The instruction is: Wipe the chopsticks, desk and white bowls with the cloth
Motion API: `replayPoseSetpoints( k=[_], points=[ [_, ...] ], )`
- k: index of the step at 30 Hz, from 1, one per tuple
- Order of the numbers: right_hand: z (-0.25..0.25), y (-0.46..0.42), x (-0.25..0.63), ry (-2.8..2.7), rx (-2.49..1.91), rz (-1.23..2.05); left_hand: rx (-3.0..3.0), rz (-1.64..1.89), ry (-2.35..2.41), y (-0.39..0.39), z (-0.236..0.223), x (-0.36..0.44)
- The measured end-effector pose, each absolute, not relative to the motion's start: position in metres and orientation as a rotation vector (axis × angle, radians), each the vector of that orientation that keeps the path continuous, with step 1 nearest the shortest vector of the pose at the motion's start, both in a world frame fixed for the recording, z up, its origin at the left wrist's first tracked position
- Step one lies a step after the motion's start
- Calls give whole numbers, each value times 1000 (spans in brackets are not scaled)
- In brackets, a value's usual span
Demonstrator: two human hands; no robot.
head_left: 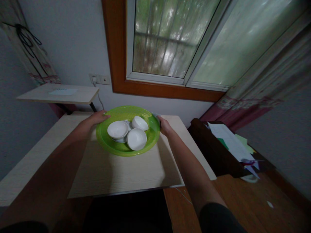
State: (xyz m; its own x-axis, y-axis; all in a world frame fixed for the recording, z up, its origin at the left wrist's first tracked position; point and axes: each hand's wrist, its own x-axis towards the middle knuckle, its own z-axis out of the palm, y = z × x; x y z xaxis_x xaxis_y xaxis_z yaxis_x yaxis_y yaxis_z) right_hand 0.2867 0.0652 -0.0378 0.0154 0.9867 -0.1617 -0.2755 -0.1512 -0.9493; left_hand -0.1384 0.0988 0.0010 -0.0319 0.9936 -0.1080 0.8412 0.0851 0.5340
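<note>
A round green tray is held between my two hands over the light wooden table. My left hand is closed on its left rim, thumb on top. On the opposite side my right hand grips the right rim, and its fingertips are partly hidden. Several white bowls sit in the tray: a left bowl, a front bowl tilted towards me, and a back bowl. Another white piece shows partly beneath and between them. Whether the tray's underside touches the table cannot be seen.
Under the tray is the pale table. A small raised shelf with a paper sheet stands at its back left, beside wall sockets. To the right, a dark cabinet carries papers. A window and curtains are behind.
</note>
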Motion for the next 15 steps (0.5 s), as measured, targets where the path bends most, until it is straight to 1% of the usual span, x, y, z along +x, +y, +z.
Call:
replayPoseSetpoints(
  k=[4,7,12,15],
  points=[
    [-49,52,282,-773,-1107,1431,1720,521,1967,95,-19,-131],
    [-62,33,278,-796,-1090,1314,1759,516,2006,94,-25,-131],
    [-83,-15,276,-1000,-1088,1062,1725,564,2012,94,-28,-133],
    [-91,-37,275,-1013,-1096,995,1703,552,1981,93,-27,-132]
  ],
)
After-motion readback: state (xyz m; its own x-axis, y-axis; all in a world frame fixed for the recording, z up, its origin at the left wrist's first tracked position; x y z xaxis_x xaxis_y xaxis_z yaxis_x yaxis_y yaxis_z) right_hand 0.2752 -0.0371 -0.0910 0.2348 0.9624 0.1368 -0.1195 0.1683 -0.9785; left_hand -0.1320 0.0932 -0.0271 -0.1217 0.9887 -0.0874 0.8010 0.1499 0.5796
